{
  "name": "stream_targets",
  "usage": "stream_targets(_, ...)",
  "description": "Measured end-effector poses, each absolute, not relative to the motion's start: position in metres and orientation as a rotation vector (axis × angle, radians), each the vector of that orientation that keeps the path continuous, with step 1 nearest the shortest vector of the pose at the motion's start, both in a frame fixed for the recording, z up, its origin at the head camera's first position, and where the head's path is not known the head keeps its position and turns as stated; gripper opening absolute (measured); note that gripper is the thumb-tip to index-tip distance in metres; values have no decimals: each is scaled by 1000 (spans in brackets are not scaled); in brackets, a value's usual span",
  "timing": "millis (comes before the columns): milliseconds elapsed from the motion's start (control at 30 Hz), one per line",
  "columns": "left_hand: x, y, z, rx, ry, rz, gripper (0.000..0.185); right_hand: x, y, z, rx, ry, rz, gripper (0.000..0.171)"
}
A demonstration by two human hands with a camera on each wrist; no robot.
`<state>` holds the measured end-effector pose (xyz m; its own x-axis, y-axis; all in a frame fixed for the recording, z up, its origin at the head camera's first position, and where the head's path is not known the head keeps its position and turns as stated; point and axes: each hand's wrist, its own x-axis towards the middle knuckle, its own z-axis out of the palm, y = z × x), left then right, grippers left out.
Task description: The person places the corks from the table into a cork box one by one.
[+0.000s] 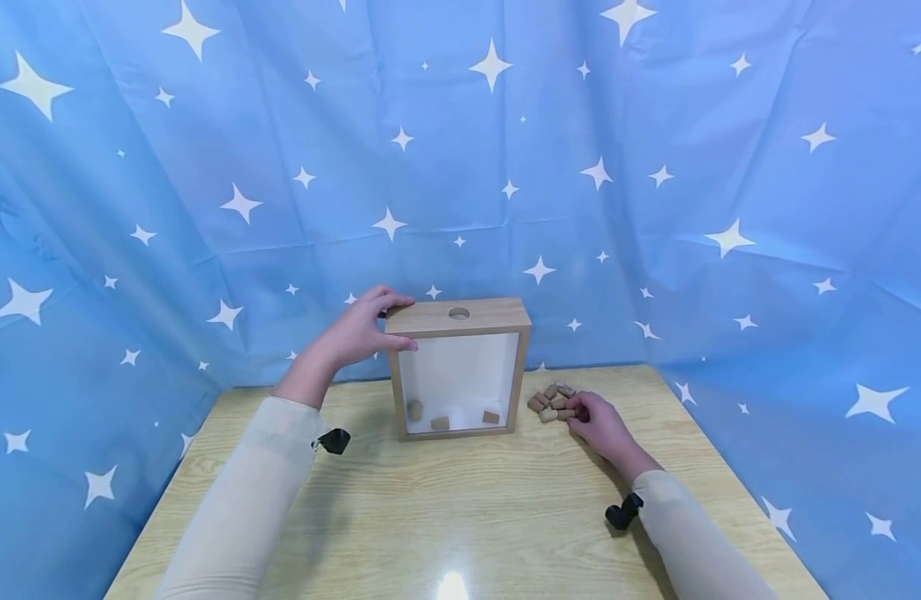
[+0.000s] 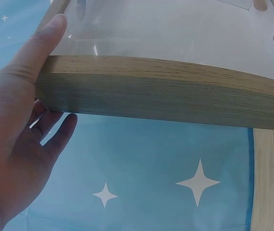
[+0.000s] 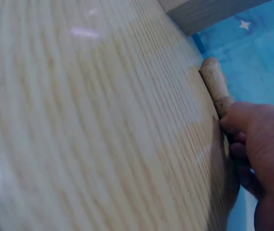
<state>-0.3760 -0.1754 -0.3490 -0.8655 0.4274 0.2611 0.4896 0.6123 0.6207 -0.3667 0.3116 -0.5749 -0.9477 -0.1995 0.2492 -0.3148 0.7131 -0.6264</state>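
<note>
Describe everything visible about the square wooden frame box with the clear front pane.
The square wooden frame box stands upright on the light wood-grain table, near its back edge. Its frame looks like pale oak; a round hole is cut in the top face. Behind the clear front pane is a white back panel, and three corks lie on its floor. The left hand grips its top left corner, thumb on the front, fingers over the top.

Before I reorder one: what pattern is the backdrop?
Blue backdrop with white stars; head view shows it best.
</note>
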Motion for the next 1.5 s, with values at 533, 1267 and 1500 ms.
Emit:
stream_targets(533, -378, -176, -352, -783, -2724, -1114, 78, -361, 317, -559, 429, -2702, 1072, 20)
stream_targets(1267, -377, -176, -353, -788, -2732, -1101, 79, -358, 287, -479, 483, -2594, 1162, 19)
stream_targets(1500, -379, -175, -354, -787, -2729, -1108, 78, -361, 279, -449, 480, -2490, 1163, 16)
